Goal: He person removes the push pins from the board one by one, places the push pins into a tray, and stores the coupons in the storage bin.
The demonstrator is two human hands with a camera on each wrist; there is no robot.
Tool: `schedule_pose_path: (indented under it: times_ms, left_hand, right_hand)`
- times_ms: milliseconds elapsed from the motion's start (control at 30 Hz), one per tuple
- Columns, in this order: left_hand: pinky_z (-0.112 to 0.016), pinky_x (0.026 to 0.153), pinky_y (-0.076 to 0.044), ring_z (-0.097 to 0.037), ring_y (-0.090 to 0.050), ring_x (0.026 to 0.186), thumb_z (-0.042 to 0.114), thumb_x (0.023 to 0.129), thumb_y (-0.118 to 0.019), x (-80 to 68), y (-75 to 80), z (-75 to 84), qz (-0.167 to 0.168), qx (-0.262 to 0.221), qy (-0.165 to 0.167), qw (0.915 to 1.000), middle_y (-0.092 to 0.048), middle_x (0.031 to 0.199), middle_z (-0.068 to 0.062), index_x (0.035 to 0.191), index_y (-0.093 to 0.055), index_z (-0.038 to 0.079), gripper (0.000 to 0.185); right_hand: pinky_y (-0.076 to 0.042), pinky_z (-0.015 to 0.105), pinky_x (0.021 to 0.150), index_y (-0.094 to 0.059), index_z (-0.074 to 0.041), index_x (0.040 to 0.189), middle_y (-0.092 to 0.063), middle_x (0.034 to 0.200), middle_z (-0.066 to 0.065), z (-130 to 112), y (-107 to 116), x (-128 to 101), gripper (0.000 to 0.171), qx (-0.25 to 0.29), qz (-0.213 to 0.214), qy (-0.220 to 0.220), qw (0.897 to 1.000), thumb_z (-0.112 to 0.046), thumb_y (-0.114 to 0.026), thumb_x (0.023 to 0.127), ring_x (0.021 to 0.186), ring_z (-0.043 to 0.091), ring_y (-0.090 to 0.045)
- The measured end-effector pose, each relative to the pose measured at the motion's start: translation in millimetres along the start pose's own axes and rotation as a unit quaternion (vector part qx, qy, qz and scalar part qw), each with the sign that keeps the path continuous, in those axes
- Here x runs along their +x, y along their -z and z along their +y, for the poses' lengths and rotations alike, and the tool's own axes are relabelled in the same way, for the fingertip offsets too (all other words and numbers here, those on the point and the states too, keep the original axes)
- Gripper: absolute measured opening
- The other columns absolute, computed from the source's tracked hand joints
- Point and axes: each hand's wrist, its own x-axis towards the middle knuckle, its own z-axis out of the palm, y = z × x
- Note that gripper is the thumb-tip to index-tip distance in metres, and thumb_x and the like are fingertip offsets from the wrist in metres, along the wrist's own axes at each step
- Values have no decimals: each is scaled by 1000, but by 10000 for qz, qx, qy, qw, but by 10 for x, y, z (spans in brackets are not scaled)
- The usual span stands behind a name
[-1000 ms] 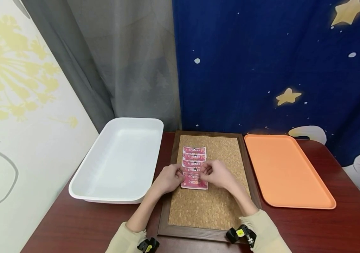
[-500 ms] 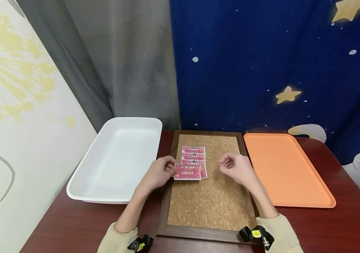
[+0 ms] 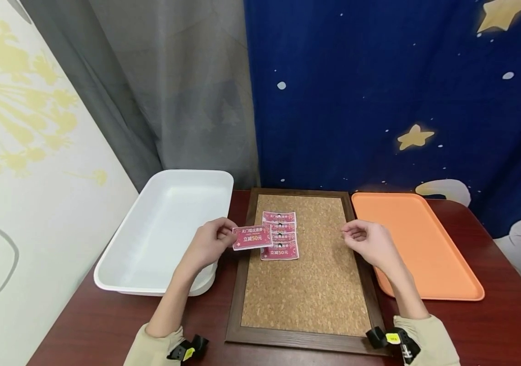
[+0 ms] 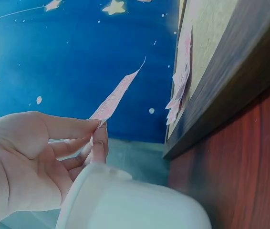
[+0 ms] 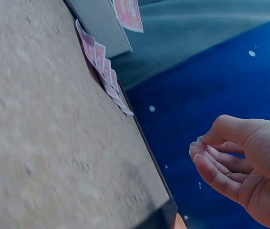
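At the left edge of the cork board (image 3: 308, 300), the left hand (image 3: 209, 242) pinches a coupon (image 3: 252, 238); by the board's right edge, the right hand (image 3: 372, 246) curls, contents unclear! Looks like unpinning; next likely calls for laying that coupon in the tub (image 3: 162, 262) left of the board.

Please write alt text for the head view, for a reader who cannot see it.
A left hand holds a pink coupon partly in front of a column of overlapping coupons on a corkboard. The right hand, fingers curled, appears partly over an orange tray; a white tub stands at left.
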Motion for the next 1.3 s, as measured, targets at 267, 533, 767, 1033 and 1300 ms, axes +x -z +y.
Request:
schedule_pose_path:
  times_ms: [267,533,767,1033,1300]
  left_hand:
    - [-26,69,-49,-21,-68,80,4,100,-65,10,179,-147,258,57,163,9995,-71,93,-11,115,-70,-3,17]
    - [-26,70,-49,-28,-70,87,9,102,-65,-49,368,-345,446,154,401,9981,-72,96,-14,118,-69,-6,21]
    - [-26,72,-48,-25,-65,86,9,102,-63,-53,532,-505,618,119,602,9962,-71,98,-14,121,-67,-5,24]
    - [-24,67,-47,-25,-63,86,11,104,-62,-28,679,-750,882,190,1034,9905,-68,97,-13,123,-64,-7,27]
    - [-22,66,-47,-17,-60,82,13,104,-62,-53,785,-942,863,162,1384,9865,-65,96,-11,125,-62,-11,31]
  right_hand:
    - [-55,17,71,-76,0,106,-78,97,13,188,209,-86,12,-156,247,-218,9993,-6,-70,97,82,12,-72]
    - [-53,12,70,-75,4,106,-77,97,17,409,369,-185,13,-305,469,-131,9983,-5,-71,98,78,-6,-65]
    - [-51,10,66,-75,5,105,-77,96,19,577,491,-279,13,-361,657,-187,9970,-4,-71,99,75,-8,-65]
    - [-51,10,62,-74,8,102,-76,91,22,859,595,-389,11,-488,772,-362,9952,-2,-72,98,67,-3,-68]
    - [-45,8,61,-74,4,97,-77,83,16,1075,684,-452,14,-907,972,-691,9887,-10,-76,97,63,-8,-62]
